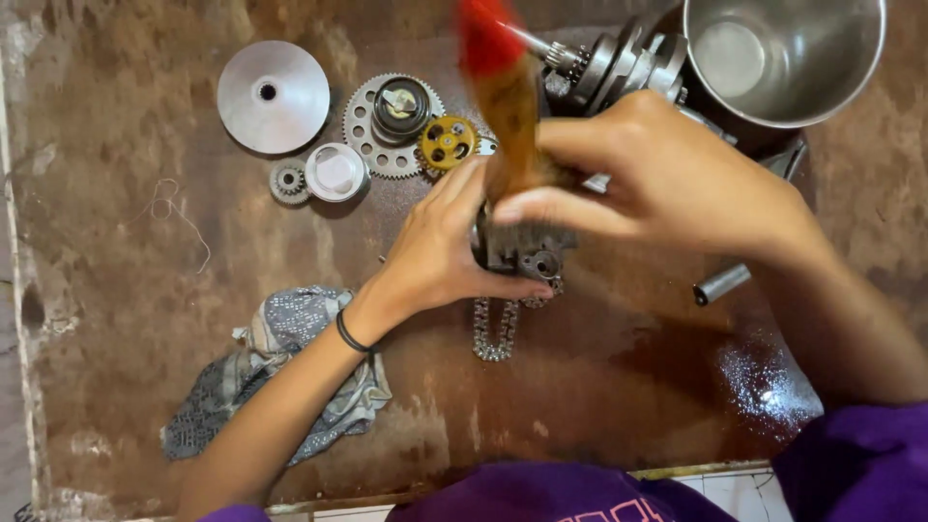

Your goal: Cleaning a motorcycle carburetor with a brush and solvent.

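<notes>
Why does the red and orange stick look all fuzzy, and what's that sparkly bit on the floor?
Head view: the red-tipped orange brush handle in the right hand is smeared by motion blur; the sparkle is glare off a wet patch; the round silver metal disc looks sharp.

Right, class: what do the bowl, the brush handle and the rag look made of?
Bowl: probably stainless steel, a shiny grey reflective wall. Brush handle in the right hand: seemingly wood, orange-brown with a red tip, though blurred. Rag: woven cloth, grey patterned, crumpled.

Hands (580, 208) brushing, seemingly, a metal part (522, 253)
</notes>
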